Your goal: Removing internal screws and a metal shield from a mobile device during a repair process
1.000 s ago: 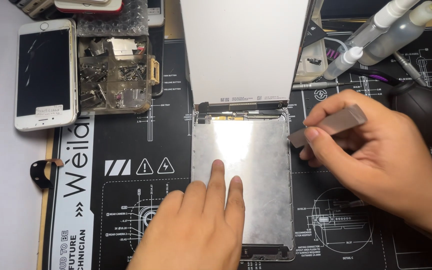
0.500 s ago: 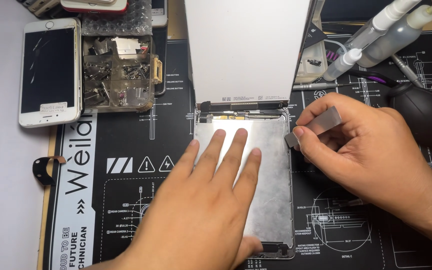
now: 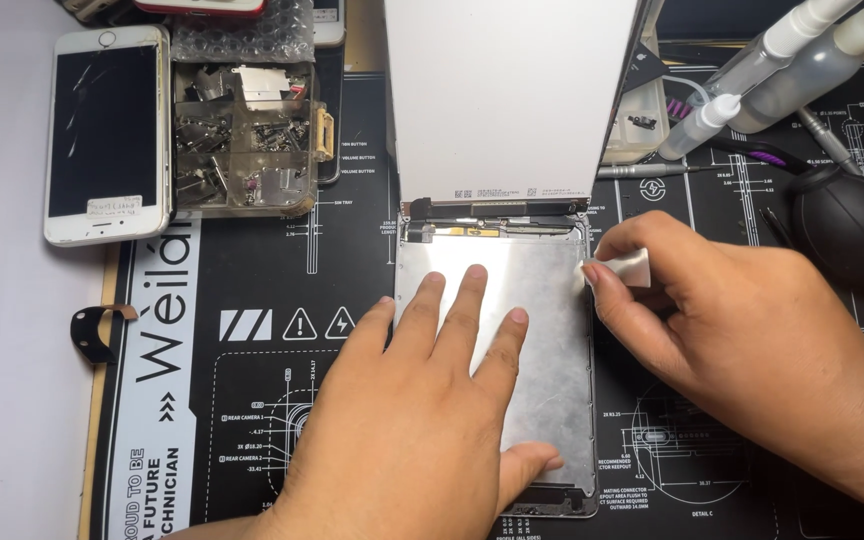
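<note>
Silvery metal backplate point(image 3: 542, 330) of the opened tablet was the landmark in the head view, lying long axis running away from the person, on the black repair mat point(image 3: 282, 300) over the tabletop. Left hand point(image 3: 422, 420) lay flat on it, fingers point(image 3: 467, 300) spread, gripping nothing. Right hand point(image 3: 742, 330) sat just off the plate's right edge, fingers pinched on a small grey pry tool point(image 3: 624, 268) whose tip touched that edge near the far corner. The lifted white screen panel point(image 3: 507, 95) stood hinged up at the plate's far end.
</note>
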